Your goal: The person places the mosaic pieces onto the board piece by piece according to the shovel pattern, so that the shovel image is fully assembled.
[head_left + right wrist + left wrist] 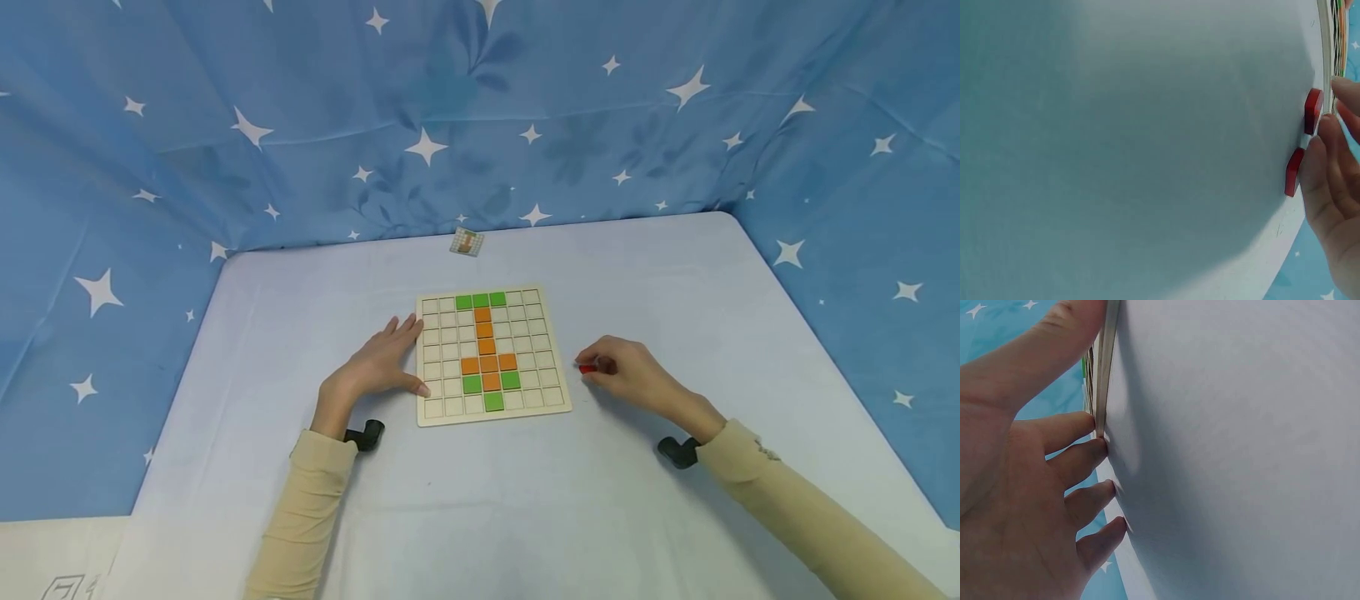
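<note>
A square cream grid board [442, 333] lies on the table with green tiles [481, 300] and orange tiles [489, 363] in some cells. My left hand [378, 358] rests at its left edge, fingers spread, thumb tip over the lower left corner. In the left wrist view the fingertips [1102, 447] line up along the board's side. To the right of the board, my right hand [630, 372] pinches a small red tile [587, 368] between thumb and fingertips. Two red tiles [1313, 111] on the table show beside its fingers in the right wrist view; the hand covers them from above.
A small pattern card [467, 242] lies beyond the board near the table's far edge. Blue star-printed curtain [427, 146] hangs behind and at both sides. The white tabletop [480, 500] extends around the board. A dark wrist camera [678, 452] sits below each wrist.
</note>
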The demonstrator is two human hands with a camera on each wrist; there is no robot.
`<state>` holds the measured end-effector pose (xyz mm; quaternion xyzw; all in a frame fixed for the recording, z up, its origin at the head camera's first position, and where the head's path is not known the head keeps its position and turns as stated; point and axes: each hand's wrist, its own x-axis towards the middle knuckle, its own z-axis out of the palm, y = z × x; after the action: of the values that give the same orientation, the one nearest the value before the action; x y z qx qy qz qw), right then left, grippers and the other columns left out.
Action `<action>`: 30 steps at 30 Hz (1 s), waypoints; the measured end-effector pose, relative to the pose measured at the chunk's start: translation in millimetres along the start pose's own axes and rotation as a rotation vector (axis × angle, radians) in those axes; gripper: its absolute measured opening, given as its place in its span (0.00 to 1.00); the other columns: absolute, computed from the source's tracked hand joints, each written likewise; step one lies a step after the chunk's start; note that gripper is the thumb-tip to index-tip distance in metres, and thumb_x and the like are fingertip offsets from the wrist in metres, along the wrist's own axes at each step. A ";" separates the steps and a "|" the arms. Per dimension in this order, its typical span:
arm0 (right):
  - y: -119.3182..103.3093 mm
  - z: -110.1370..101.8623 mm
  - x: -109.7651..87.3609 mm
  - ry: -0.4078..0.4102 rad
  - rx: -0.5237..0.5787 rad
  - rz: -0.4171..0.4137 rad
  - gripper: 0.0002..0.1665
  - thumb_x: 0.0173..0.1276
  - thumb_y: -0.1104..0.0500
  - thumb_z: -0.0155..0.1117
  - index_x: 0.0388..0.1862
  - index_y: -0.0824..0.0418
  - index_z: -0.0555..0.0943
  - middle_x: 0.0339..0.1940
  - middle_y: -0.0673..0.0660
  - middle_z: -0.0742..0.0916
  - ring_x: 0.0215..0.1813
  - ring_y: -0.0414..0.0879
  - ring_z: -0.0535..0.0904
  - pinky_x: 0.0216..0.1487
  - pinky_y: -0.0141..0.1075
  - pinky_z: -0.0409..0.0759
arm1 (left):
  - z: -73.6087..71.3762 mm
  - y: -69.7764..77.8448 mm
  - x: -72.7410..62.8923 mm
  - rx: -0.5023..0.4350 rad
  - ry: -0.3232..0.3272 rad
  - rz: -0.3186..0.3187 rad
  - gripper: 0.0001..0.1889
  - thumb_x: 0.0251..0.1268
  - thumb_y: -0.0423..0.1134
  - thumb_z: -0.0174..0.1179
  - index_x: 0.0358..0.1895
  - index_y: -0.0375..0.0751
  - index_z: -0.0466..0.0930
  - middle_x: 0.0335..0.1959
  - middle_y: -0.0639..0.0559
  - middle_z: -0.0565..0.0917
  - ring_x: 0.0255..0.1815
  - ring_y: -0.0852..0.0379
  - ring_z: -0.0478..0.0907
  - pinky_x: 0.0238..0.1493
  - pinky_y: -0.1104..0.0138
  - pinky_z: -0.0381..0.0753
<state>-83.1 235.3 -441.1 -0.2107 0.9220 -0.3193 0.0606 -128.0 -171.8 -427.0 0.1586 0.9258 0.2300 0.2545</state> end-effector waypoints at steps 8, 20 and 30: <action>3.0 -0.7 1.1 -0.022 -0.013 0.016 0.14 0.61 0.73 0.72 0.46 0.66 0.87 0.38 0.56 0.86 0.35 0.44 0.74 0.33 0.32 0.75 | -0.1 -0.7 -0.9 0.004 0.003 -0.005 0.63 0.52 0.53 0.79 0.85 0.40 0.44 0.87 0.44 0.41 0.87 0.40 0.32 0.85 0.44 0.39; -1.4 -1.3 1.5 -0.035 -0.012 0.048 0.11 0.61 0.73 0.73 0.42 0.66 0.84 0.36 0.56 0.85 0.33 0.44 0.73 0.32 0.32 0.73 | 0.4 -0.8 -0.7 0.000 -0.002 -0.007 0.64 0.52 0.53 0.79 0.85 0.42 0.43 0.87 0.45 0.41 0.87 0.41 0.32 0.85 0.44 0.39; 0.3 2.4 3.2 -0.011 -0.021 0.019 0.12 0.65 0.70 0.72 0.47 0.65 0.87 0.39 0.55 0.89 0.35 0.42 0.80 0.36 0.34 0.81 | 0.8 -2.3 0.7 0.011 -0.001 -0.005 0.63 0.53 0.52 0.79 0.85 0.40 0.43 0.87 0.44 0.41 0.87 0.40 0.32 0.85 0.45 0.38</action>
<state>-85.5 232.8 -443.0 -0.2045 0.9268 -0.3078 0.0664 -128.5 -173.1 -429.0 0.1577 0.9274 0.2244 0.2544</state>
